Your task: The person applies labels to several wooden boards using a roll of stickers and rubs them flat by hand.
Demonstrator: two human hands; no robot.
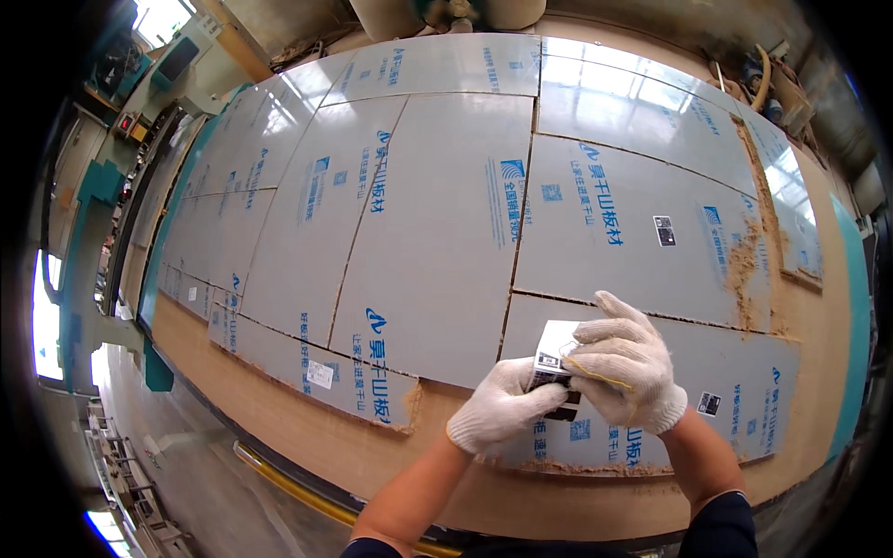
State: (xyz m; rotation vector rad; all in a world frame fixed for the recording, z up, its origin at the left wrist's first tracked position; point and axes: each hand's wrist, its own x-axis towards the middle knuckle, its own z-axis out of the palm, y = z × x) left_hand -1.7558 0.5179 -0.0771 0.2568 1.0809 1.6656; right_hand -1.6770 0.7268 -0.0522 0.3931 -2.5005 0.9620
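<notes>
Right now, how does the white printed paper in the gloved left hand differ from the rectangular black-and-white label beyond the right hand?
The white printed paper is gripped by the white-gloved left hand; the black-and-white label lies flat on the grey panel. That hand and the gloved right hand partly cover the paper; the label is fully in view. Both carry dark print on white.

- L hand [502,406] & R hand [633,361] close tog. at labels [560,336]; little room btwn.
- Boards [437,223] flat ahead, OK to pass above.
- Sawdust [743,265] on R side.
- Yellow rail [298,495] along near-L edge.
</notes>
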